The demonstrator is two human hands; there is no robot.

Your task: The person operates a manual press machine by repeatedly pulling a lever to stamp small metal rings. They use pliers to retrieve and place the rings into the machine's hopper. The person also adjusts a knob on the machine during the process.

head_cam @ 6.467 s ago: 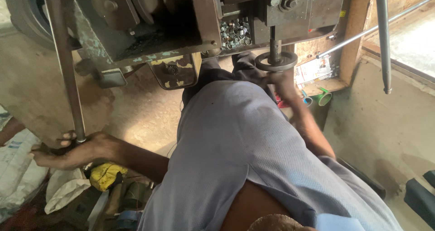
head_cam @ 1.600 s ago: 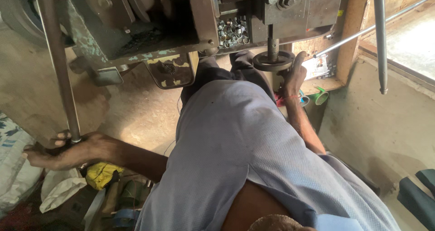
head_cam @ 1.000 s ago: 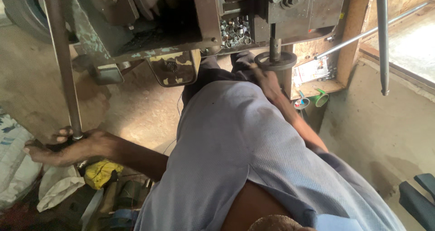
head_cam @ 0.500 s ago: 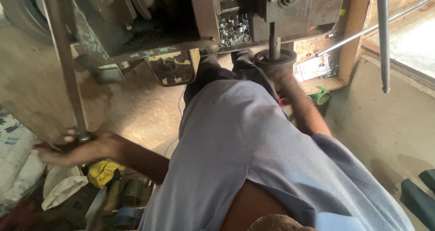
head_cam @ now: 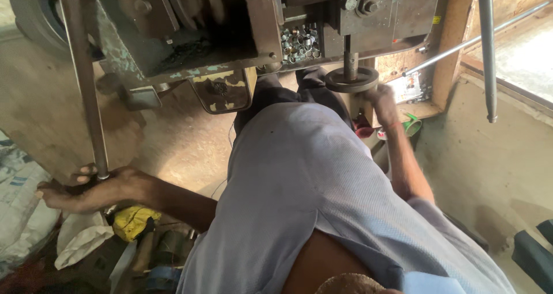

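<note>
Gripping the long steel lever [head_cam: 86, 92] at its lower end, my left hand [head_cam: 86, 190] is wrapped closed around it. My right hand [head_cam: 381, 101] sits just beside the round die plate [head_cam: 351, 79] under the press; its grip I cannot tell.

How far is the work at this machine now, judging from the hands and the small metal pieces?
Done: a heap of small metal rings lies in the machine's tray. In hand: the left hand grips the end of the long lever, and the right hand is at the round die plate. What is left cannot be told; no supply of unworked pieces is visible.
</note>
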